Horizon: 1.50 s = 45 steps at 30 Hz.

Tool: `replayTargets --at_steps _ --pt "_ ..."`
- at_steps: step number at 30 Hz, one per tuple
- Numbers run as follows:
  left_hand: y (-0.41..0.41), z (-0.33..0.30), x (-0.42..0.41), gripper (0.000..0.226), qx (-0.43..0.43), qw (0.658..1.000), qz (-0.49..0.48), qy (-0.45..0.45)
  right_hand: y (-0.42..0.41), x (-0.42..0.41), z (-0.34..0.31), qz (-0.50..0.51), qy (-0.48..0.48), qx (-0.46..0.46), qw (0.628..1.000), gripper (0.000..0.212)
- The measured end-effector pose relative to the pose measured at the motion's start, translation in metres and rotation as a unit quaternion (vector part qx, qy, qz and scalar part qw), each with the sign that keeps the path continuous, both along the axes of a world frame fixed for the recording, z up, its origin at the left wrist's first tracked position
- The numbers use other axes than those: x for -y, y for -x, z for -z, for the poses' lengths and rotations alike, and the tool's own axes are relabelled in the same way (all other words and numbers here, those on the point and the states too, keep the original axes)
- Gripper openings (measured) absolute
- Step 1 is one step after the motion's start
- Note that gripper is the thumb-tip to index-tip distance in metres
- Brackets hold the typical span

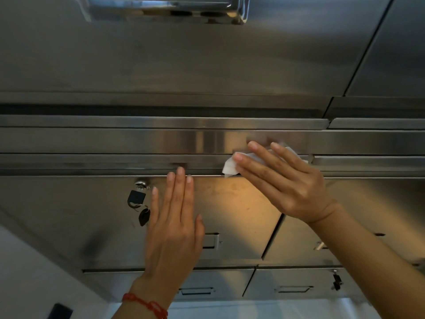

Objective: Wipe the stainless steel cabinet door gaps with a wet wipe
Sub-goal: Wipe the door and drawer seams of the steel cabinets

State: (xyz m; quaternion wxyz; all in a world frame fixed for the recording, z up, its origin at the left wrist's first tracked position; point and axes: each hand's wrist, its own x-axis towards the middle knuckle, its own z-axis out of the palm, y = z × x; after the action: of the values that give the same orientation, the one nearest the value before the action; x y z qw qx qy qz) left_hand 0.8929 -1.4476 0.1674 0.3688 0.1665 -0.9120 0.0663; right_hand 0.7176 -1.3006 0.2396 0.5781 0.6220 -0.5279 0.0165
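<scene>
Left hand [176, 226] flat on the door [230, 215], fingers straight and together, holding nothing, tips just under the gap [115, 175]. Gap running left to right across the view. Further right, wipe [230, 166] pressed at the gap under the spread right hand [276, 178], clearly the nearer one. Most of wipe hidden beneath fingers; gap behind it unseen.

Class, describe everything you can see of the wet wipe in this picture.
The wet wipe is a thin, white, crumpled sheet. The right hand presses it with straight fingers against the steel ledge above the cabinet door. Most of it is hidden under the fingers; a corner sticks out left, hanging over the gap.
</scene>
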Motion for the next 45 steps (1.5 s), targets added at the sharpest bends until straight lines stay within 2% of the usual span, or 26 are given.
replayTargets --at_steps 15,21,37,45 --pt "0.000 0.000 0.001 0.060 -0.005 1.000 0.002 0.006 0.026 -0.050 -0.010 0.068 -0.021 -0.063 0.995 0.035" --pt "0.000 -0.001 0.000 0.060 -0.007 1.000 0.005 -0.003 0.023 -0.050 -0.011 0.064 -0.024 -0.058 0.996 0.036" --pt "-0.003 -0.005 -0.001 0.062 0.007 1.000 0.012 -0.018 -0.006 -0.010 -0.008 0.020 -0.023 0.010 0.999 0.024" --pt "-0.009 -0.014 0.000 0.064 0.029 0.998 0.031 -0.037 -0.035 -0.003 -0.005 0.003 -0.006 0.105 0.994 0.027"
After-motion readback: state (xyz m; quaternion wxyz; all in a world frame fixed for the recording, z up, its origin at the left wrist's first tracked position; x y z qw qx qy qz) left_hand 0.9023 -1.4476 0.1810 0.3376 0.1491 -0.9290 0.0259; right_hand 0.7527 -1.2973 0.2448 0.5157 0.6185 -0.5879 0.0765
